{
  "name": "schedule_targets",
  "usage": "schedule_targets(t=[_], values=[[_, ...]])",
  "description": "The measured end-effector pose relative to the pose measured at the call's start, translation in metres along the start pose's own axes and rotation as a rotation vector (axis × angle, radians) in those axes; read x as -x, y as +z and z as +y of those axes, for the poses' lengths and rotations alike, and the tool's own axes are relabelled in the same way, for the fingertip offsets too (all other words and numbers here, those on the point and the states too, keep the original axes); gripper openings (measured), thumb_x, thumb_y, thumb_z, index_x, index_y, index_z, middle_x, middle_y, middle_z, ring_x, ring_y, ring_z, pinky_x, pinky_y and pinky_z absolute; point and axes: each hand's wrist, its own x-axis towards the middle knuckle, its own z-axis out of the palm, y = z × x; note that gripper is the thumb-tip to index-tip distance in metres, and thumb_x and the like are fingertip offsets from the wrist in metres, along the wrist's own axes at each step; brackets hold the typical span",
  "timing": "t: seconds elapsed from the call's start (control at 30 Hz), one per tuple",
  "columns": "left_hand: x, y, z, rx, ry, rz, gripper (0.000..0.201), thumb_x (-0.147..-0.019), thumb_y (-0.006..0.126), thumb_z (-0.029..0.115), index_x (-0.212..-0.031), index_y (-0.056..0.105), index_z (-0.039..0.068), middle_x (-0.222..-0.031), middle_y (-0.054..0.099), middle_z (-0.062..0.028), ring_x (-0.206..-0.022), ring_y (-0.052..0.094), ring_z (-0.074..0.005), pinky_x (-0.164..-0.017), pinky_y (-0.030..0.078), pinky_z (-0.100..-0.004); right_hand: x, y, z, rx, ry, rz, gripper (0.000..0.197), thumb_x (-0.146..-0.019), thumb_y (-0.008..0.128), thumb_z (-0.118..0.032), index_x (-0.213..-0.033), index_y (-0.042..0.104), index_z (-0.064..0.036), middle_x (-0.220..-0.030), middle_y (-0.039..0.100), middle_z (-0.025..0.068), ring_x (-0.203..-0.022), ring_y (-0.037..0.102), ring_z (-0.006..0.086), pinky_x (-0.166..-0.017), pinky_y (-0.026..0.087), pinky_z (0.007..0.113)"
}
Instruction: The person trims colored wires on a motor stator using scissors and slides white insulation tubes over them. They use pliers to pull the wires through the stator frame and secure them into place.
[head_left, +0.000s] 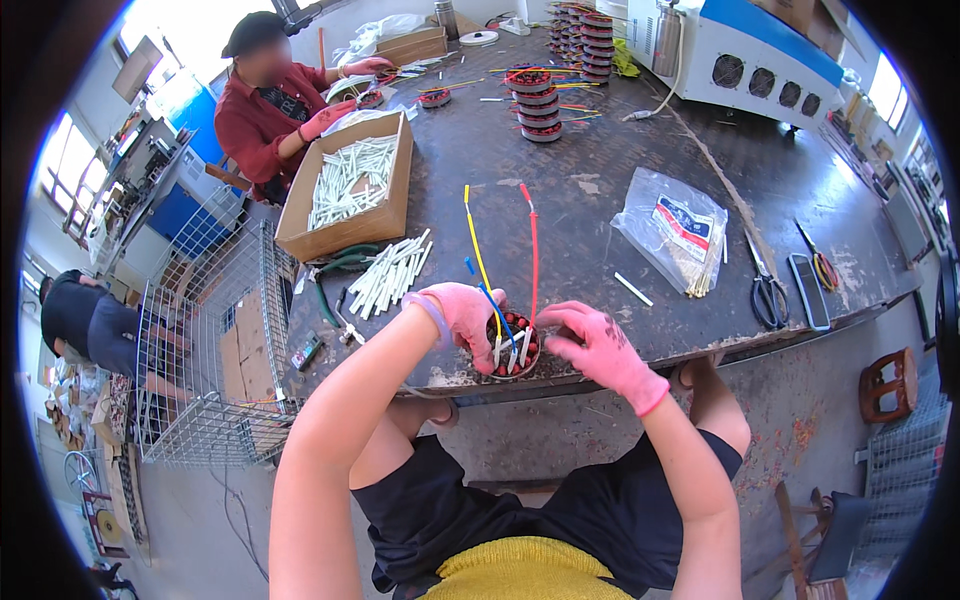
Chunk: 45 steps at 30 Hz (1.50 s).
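Note:
Near the table's front edge sits a round motor stator with dark red windings. White sleeves and yellow, blue and red wires stand up out of it; the yellow wire and the red wire rise tallest. My left hand, in a pink glove, grips the stator's left side, its fingertips partly hidden. At the right rim is my right hand, also gloved in pink, with curved fingers apart and nothing visible between them. A pile of white sleeves lies beyond my left forearm.
A cardboard box of white sleeves stands at the left, beside cutters. Rightward lie a plastic bag, scissors and a phone. Stacked stators stand farther back. A co-worker sits at the far left.

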Motion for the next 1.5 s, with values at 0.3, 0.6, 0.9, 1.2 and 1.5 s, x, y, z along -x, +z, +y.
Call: schedule_targets(t=[0.3,0.6,0.9,1.2,1.5], values=[[-0.013,0.088,-0.067,0.158,0.225,0.716,0.081,-0.055,0.090,0.026,-0.123,0.054,0.003,-0.127,0.054,-0.0173,-0.116,0.057,-0.0347,-0.097,0.048,-0.0397,-0.059,0.022,0.006,-0.155,0.222,-0.430,0.024,-0.087,0.068,-0.021,-0.107,0.073,-0.0097,-0.082,0.072,0.0042,-0.075,0.067,0.0125,-0.073,0.054,0.031],[-0.025,0.138,-0.075,0.703,0.578,0.794,0.058,-0.060,0.088,0.008,-0.110,0.057,0.007,-0.128,0.058,-0.0130,-0.118,0.058,-0.0349,-0.094,0.050,-0.0402,-0.063,0.026,-0.002,0.167,0.019,-0.471,0.022,-0.088,0.067,-0.032,-0.096,0.072,-0.0119,-0.081,0.070,0.0099,-0.075,0.067,0.0254,-0.072,0.052,0.036],[-0.031,0.138,-0.071,0.430,0.713,0.971,0.053,-0.062,0.087,0.004,-0.107,0.059,0.007,-0.126,0.057,-0.0127,-0.128,0.051,-0.0348,-0.098,0.050,-0.0420,-0.066,0.007,-0.004,0.171,-0.034,-0.605,0.022,-0.089,0.069,-0.026,-0.103,0.071,-0.0091,-0.117,0.065,0.0069,-0.104,0.064,0.0259,-0.091,0.050,0.035],[-0.026,0.152,-0.063,0.577,0.664,0.986,0.048,-0.061,0.084,-0.003,-0.102,0.062,0.006,-0.124,0.059,-0.0090,-0.133,0.047,-0.0356,-0.102,0.048,-0.0432,-0.071,0.011,-0.001,0.137,-0.081,-0.698,0.018,-0.086,0.068,-0.020,-0.097,0.070,-0.0064,-0.094,0.066,0.0103,-0.092,0.065,0.0276,-0.081,0.050,0.038],[-0.030,0.148,-0.064,0.462,0.716,1.071,0.051,-0.057,0.086,0.000,-0.101,0.062,0.009,-0.118,0.060,-0.0076,-0.128,0.050,-0.0375,-0.101,0.047,-0.0470,-0.063,0.003,-0.012,0.176,-0.077,-0.610,0.016,-0.084,0.068,-0.021,-0.095,0.070,-0.0097,-0.093,0.065,0.0077,-0.090,0.064,0.0284,-0.081,0.051,0.040]])
